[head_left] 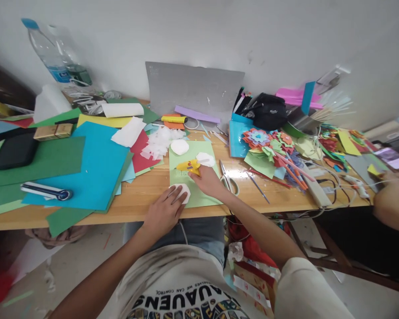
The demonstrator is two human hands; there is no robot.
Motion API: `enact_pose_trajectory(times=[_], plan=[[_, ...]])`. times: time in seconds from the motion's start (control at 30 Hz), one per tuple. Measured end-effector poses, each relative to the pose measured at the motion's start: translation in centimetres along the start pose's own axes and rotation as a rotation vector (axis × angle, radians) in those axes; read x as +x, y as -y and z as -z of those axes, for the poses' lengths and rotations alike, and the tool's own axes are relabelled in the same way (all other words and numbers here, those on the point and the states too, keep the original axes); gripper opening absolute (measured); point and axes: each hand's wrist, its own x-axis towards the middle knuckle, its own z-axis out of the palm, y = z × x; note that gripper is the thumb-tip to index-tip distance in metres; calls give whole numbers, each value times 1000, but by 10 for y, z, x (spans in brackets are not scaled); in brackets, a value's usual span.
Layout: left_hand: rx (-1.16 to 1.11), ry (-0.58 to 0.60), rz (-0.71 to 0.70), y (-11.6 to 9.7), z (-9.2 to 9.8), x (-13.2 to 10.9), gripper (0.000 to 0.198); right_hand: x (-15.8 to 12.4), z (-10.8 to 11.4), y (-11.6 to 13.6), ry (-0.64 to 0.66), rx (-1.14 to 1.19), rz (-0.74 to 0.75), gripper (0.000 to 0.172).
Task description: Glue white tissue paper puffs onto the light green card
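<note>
My right hand (210, 180) grips a yellow hot glue gun (188, 166), its nozzle pointing left over a light green sheet (199, 197). My left hand (164, 210) lies with fingers stretched out on a white rounded paper piece (185, 191) at the sheet's lower left. Two more pieces rest on the sheet: one white paper disc (179, 147) at its upper left corner, another white piece (206, 159) behind the glue gun. Scissors (228, 178) with pale handles lie just right of the sheet.
Coloured paper (96, 168), a stapler (46, 191) and a black case (15, 148) cover the left side. White scraps (158, 141) lie behind. Paper flowers (259, 139), a power strip (315, 184) and cables fill the right. Another person's hand (395, 199) is at far right.
</note>
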Motion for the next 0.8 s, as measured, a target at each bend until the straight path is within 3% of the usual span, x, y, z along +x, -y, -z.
enact_pose_trajectory(times=[0.43, 0.63, 0.8], plan=[[35, 4, -12, -1, 4, 2, 34, -9, 8, -17, -44, -86, -123, 35], [31, 15, -25, 0, 1, 1, 34, -24, 11, -27, -18, 5, -115, 29], [46, 13, -28, 1, 1, 1, 34, -19, 8, -23, -35, 35, -85, 30]])
